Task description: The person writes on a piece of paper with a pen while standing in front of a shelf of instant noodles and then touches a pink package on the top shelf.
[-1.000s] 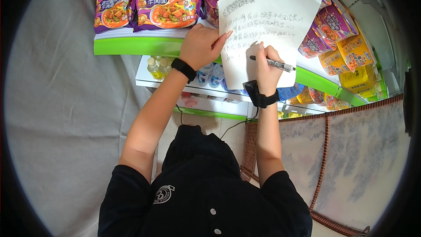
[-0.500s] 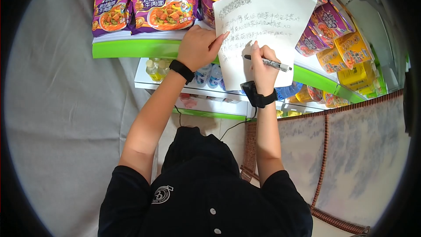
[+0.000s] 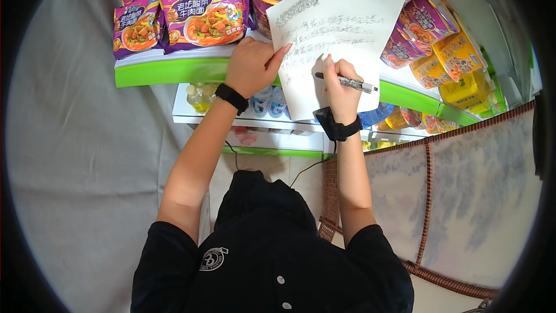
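Observation:
A white sheet of paper [image 3: 341, 29] with several lines of handwriting lies against the shelf front, its lower part hanging over the green edge. My left hand [image 3: 252, 68] is closed at the sheet's left side, its thumb on the paper's edge and its other fingers curled at the shelf edge. In my right hand [image 3: 343, 90] is a pen [image 3: 359, 85] with a patterned barrel, its tip over the lower lines of writing. Black bands circle both wrists, and the right one carries a small black device [image 3: 325, 123].
Purple instant noodle packets [image 3: 205, 14] stand on the upper shelf left of the paper. Purple noodle tubs [image 3: 425, 20] and yellow tubs [image 3: 457, 55] line the right. Bottles [image 3: 260, 103] fill the shelf below the green shelf edge [image 3: 168, 71]. A rattan-framed panel [image 3: 428, 197] stands at right.
The shelf, paper and both hands appear slightly further left in view. My left thumb stays at the paper's edge, and the pen remains in my right hand over the lower lines.

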Tool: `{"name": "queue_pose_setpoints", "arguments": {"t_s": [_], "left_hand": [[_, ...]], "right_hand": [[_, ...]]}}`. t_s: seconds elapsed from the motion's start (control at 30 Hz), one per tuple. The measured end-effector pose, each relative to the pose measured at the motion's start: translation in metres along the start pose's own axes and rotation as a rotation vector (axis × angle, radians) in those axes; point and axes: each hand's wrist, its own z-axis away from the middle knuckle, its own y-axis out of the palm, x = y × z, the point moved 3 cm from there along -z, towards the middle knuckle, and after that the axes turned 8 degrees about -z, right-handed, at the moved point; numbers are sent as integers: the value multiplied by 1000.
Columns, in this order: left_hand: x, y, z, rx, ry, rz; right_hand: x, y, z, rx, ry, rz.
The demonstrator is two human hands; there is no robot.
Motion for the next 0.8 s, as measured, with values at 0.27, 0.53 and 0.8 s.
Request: {"name": "queue_pose_setpoints", "arguments": {"t_s": [0.27, 0.53, 0.8], "left_hand": [[-1, -4, -1, 35, -16, 4], [-2, -3, -1, 19, -7, 9], [-1, -2, 0, 3, 0, 0]], "right_hand": [[-8, -7, -2, -33, 61, -45], [-8, -4, -1, -57, -12, 8], [-7, -4, -2, -54, -19, 1]]}}
